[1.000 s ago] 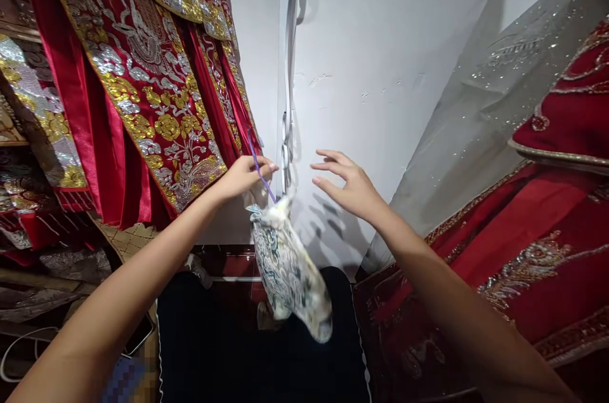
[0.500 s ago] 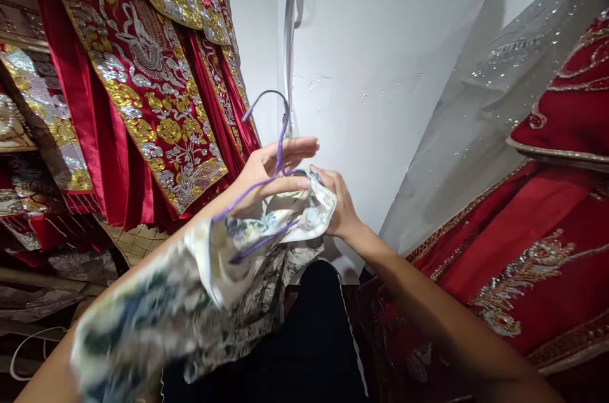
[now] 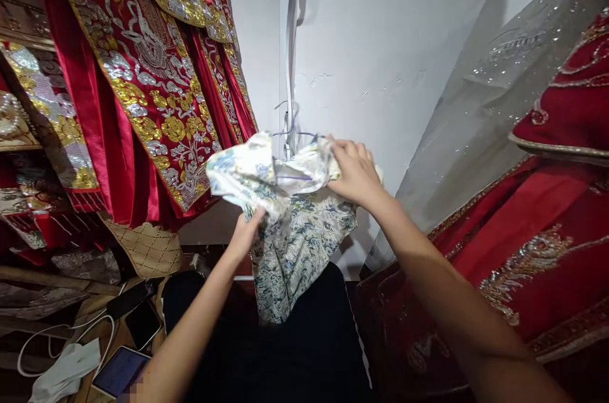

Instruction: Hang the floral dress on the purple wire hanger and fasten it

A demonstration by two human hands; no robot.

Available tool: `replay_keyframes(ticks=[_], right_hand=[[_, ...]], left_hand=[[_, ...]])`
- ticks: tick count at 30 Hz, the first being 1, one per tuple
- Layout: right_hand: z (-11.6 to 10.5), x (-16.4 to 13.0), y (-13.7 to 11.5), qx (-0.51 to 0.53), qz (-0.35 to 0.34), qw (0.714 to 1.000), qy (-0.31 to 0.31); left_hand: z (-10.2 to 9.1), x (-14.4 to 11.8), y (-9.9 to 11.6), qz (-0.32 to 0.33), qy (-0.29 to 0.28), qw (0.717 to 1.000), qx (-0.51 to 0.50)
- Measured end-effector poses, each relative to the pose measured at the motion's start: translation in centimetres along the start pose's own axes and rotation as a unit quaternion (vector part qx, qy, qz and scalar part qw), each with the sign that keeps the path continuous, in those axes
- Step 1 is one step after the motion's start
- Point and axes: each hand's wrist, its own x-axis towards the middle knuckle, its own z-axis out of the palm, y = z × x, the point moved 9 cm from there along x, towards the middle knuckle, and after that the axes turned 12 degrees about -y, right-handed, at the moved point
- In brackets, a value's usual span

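I hold a pale drawstring pouch (image 3: 297, 231) of blue-and-cream patterned brocade up in front of the white wall. My right hand (image 3: 356, 171) grips its top rim on the right. My left hand (image 3: 245, 235) reaches up from below and pinches the fabric at the pouch's left side. The mouth is spread wide, showing a white lining (image 3: 247, 168). A thin purple cord (image 3: 295, 133) runs across the opening.
Red garments with gold and silver embroidery (image 3: 147, 73) hang at the left. Another red embroidered garment (image 3: 547, 231) and a grey sequined veil (image 3: 495, 92) fill the right. Phones (image 3: 121, 368), a white cable and a face mask lie lower left. A dark cloth (image 3: 295, 352) lies below.
The pouch hung by its cord from my left hand; my right hand then took the rim. Now both hands spread its mouth, and my left hand has dropped below it.
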Motion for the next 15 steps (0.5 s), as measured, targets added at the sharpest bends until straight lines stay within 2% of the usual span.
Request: replay_keyframes(ticks=[3, 5, 7, 9, 10, 12, 13, 15], right_hand=[[-0.6, -1.9, -4.8, 0.055, -0.081, 0.995, -0.008], [-1.3, -4.8, -7.6, 0.134, -0.108, 0.985, -0.005], [-1.0, -7.9, -9.3, 0.207, -0.111, 0.972, -0.004], [-0.2, -10.8, -9.4, 0.298, -0.089, 0.949, 0.053], [0.9, -12.1, -8.4, 0.355, -0.047, 0.929, 0.088], [5.1, -14.0, -5.6, 0.462, 0.095, 0.873, 0.123], [8.0, -14.4, -4.9, 0.491, 0.155, 0.852, 0.09], [13.0, -14.3, -5.6, 0.536, 0.192, 0.822, -0.025]], left_hand=[[0.4, -2.7, -0.8, 0.017, 0.072, 0.997, -0.032], [0.7, -4.2, -1.2, 0.036, 0.084, 0.993, -0.07], [0.6, -5.5, -1.9, 0.022, 0.096, 0.99, -0.096], [0.5, -6.3, -2.9, -0.012, 0.104, 0.988, -0.116], [0.5, -6.6, -3.2, -0.03, 0.107, 0.986, -0.124], [0.8, -7.0, -3.5, -0.053, 0.105, 0.984, -0.134], [1.1, -7.0, -3.3, -0.053, 0.097, 0.985, -0.136], [2.1, -7.0, -2.6, -0.035, 0.068, 0.988, -0.132]])
